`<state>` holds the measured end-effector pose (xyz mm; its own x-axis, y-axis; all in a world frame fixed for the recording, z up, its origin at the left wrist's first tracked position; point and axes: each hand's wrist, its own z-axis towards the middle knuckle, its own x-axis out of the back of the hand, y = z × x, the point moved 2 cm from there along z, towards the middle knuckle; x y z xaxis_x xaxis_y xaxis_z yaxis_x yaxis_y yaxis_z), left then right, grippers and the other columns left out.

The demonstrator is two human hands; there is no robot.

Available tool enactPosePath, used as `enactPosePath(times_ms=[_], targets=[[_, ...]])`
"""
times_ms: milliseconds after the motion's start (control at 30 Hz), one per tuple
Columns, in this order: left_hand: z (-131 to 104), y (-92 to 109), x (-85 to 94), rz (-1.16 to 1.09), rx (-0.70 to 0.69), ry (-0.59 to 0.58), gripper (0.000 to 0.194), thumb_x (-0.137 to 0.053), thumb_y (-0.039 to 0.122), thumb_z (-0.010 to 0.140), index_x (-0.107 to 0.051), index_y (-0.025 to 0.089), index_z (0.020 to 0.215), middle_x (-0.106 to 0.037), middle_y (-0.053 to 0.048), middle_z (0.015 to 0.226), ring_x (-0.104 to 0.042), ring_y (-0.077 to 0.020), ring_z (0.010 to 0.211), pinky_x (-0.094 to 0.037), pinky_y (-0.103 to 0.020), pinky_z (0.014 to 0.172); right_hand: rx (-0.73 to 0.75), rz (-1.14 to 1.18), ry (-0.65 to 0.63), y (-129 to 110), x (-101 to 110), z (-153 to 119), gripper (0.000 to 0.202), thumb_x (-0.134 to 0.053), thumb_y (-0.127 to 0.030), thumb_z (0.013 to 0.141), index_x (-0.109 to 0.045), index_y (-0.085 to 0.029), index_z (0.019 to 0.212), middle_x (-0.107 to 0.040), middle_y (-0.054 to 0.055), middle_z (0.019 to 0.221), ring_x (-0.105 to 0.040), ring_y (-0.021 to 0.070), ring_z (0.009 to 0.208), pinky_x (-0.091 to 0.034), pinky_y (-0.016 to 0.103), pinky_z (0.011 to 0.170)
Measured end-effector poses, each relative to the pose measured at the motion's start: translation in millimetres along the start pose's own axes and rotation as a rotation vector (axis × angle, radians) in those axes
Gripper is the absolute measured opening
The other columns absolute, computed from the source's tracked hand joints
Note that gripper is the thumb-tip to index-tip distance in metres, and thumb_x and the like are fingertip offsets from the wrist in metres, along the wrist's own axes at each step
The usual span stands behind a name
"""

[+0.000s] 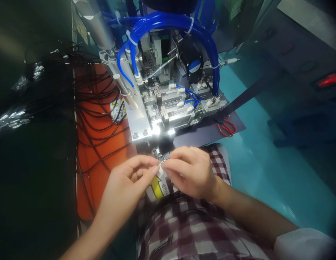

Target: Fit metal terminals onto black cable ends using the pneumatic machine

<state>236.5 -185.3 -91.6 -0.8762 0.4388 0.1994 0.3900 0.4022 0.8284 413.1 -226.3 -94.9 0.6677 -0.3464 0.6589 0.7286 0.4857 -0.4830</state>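
Observation:
My left hand [131, 177] is closed in a pinch, thumb against forefinger, on thin wire ends [161, 163]. From the other side, my right hand [191, 173] pinches the same light-coloured wires between its fingertips. The two hands almost meet just in front of the lit front of a metal machine [168, 104]. Most of what lies between the fingertips is covered by them, so the number of wires cannot be made out. Below the hands, a white label with a yellow arrow [157, 188] shows in part.
Black cables [94, 126] lie across an orange surface [88, 195] at left. Thick blue air hoses [168, 21] arch over the machine. Red-handled scissors [227, 128] rest on the dark plate at right. A checkered apron [195, 227] covers my lap.

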Motion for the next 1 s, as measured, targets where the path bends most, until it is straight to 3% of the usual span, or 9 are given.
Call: enactPosePath(times_ms=[67,233,333,467,600,800,1000], targets=[[0.4,0.5,-0.2,-0.01,0.002,-0.003,0.037,-0.076,0.052,0.074,-0.07,0.019,0.09,-0.052,0.003,0.056,-0.043,-0.0093,0.05,-0.036,-0.018,0.045,-0.12,0.166,-0.014,1.1,-2.4,-1.1,0.01,-0.06,-0.017,0.091,-0.067,-0.019,0.085,-0.067,0.003,0.081,-0.057,0.0127,0.067,-0.041,0.028,0.059],[1.1,-0.2,-0.3,-0.021,-0.001,-0.009,0.038,-0.077,0.053,0.073,-0.071,0.019,0.089,-0.053,0.003,0.057,-0.043,-0.0092,0.049,-0.036,-0.018,0.044,-0.817,0.783,-0.205,1.7,-10.4,-0.9,0.012,-0.064,-0.026,0.087,-0.059,-0.019,0.079,-0.052,-0.003,0.069,-0.043,0.0091,0.054,-0.036,0.023,0.05],[0.4,-2.8,-0.1,-0.017,-0.007,0.005,0.039,-0.077,0.055,0.074,-0.071,0.019,0.089,-0.052,0.004,0.057,-0.043,-0.0084,0.05,-0.035,-0.018,0.045,-1.045,1.023,-0.277,-2.0,-12.7,2.0,0.017,-0.067,-0.03,0.083,-0.056,-0.019,0.077,-0.043,-0.007,0.058,-0.035,0.0076,0.05,-0.029,0.021,0.045],[-0.9,-4.4,-0.8,-0.055,0.028,0.018,0.041,-0.078,0.056,0.071,-0.07,0.02,0.088,-0.053,0.004,0.057,-0.043,-0.0083,0.049,-0.036,-0.018,0.044,-1.084,1.05,-0.244,-5.2,-12.6,5.4,0.017,-0.067,-0.029,0.082,-0.055,-0.018,0.075,-0.044,-0.008,0.059,-0.035,0.0064,0.049,-0.028,0.02,0.044],[-1.8,-1.0,-1.9,-0.1,0.028,0.055,0.039,-0.08,0.054,0.069,-0.07,0.019,0.082,-0.054,0.004,0.056,-0.044,-0.0091,0.048,-0.04,-0.02,0.045,-0.994,0.92,-0.234,-9.4,-9.8,4.9,0.014,-0.062,-0.027,0.086,-0.056,-0.018,0.078,-0.045,-0.007,0.06,-0.038,0.0068,0.05,-0.03,0.02,0.045],[-3.7,-0.4,-1.1,-0.114,0.088,0.055,0.038,-0.08,0.053,0.069,-0.072,0.02,0.086,-0.047,0.005,0.054,-0.038,-0.0086,0.048,-0.035,-0.021,0.044,-0.799,0.665,-0.204,-13.6,-4.9,6.4,0.012,-0.057,-0.02,0.088,-0.055,-0.018,0.076,-0.051,-0.003,0.069,-0.047,0.0097,0.061,-0.039,0.023,0.056],[-4.0,3.9,3.3,-0.123,0.145,0.0,0.038,-0.079,0.054,0.068,-0.069,0.018,0.076,-0.041,0.006,0.052,-0.038,-0.0089,0.047,-0.036,-0.022,0.046,-1.062,0.963,-0.285,-8.3,-10.6,0.5,0.014,-0.058,-0.026,0.088,-0.051,-0.02,0.077,-0.04,-0.01,0.053,-0.036,0.0076,0.045,-0.029,0.021,0.043]])
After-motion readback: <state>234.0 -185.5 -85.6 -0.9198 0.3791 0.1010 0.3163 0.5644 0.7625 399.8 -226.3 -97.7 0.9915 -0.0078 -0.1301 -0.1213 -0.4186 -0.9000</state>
